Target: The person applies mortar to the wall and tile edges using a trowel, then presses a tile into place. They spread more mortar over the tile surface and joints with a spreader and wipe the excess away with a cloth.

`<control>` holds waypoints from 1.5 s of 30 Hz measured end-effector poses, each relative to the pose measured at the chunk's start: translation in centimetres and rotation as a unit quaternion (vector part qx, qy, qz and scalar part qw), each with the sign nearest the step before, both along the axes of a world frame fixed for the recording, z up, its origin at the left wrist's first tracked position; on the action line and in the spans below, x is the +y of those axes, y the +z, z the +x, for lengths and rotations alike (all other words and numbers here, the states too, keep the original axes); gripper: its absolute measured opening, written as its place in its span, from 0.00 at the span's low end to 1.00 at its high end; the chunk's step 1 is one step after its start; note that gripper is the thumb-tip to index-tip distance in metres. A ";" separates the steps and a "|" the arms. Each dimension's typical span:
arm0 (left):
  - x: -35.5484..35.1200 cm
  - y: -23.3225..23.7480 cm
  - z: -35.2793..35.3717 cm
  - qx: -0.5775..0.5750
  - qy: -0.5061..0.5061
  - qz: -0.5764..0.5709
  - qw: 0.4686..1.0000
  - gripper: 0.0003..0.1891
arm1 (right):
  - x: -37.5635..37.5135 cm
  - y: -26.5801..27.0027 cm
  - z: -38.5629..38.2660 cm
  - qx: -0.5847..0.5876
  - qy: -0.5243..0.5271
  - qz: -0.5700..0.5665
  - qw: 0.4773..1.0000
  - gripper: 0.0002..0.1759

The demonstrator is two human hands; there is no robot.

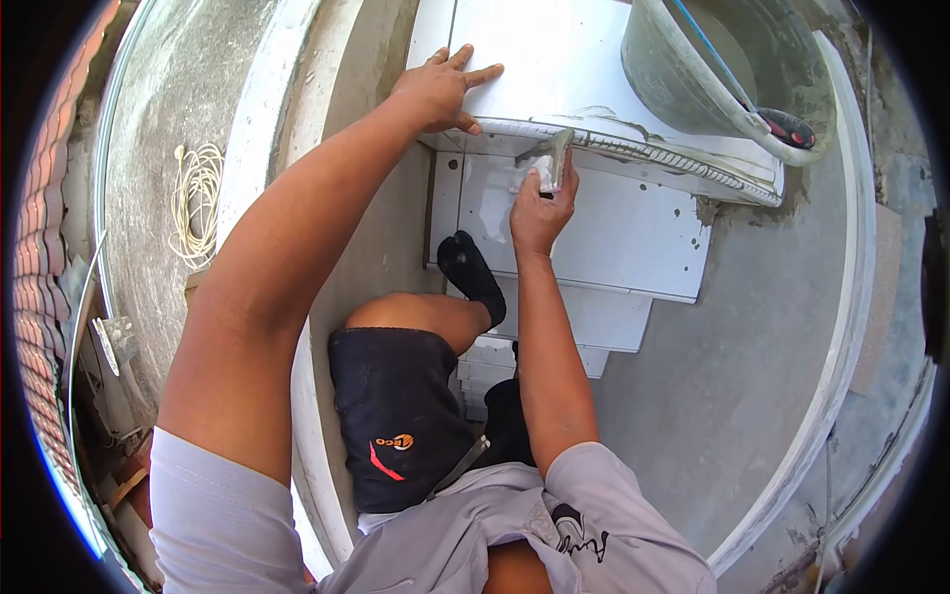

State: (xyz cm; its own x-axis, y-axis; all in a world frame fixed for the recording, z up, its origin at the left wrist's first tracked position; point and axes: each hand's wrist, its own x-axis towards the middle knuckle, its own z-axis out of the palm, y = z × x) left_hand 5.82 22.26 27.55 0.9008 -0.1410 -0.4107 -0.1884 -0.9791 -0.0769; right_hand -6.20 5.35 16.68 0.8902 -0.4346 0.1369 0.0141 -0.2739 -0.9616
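My left hand [442, 94] lies with fingers spread on a white tile [554, 59] at the left end of a stair step. The thumb is near the step's front edge [643, 148], which has a ridged strip along it. My right hand [543, 210] is closed on a flat grey scraper [560, 150] smeared with white paste, held against that edge. Its handle is hidden by the fingers. Wet grey smears show on the tile above the edge.
A grey bucket [683, 84] with a tool handle [789, 129] on its rim stands on the upper step at right. Lower tiled steps [584, 223] descend toward me, one under my socked foot [469, 265]. A coiled cable [198, 203] lies beyond the left wall.
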 end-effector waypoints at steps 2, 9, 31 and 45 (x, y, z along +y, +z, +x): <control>0.1 -0.2 0.1 -0.006 -0.007 0.000 1.000 0.55 | 0.7 1.0 -0.3 0.056 0.037 0.080 0.995 0.36; 0.1 0.3 0.1 -0.006 -0.002 -0.008 1.000 0.55 | -1.5 2.7 1.7 0.032 -0.015 -0.127 0.991 0.39; 0.1 0.3 -0.1 0.004 -0.005 -0.003 1.000 0.54 | -8.7 6.7 2.6 0.100 0.095 -0.123 0.983 0.29; 0.4 0.6 0.8 0.031 -0.006 -0.055 0.998 0.53 | -2.2 10.5 8.0 0.217 0.299 -0.351 0.860 0.28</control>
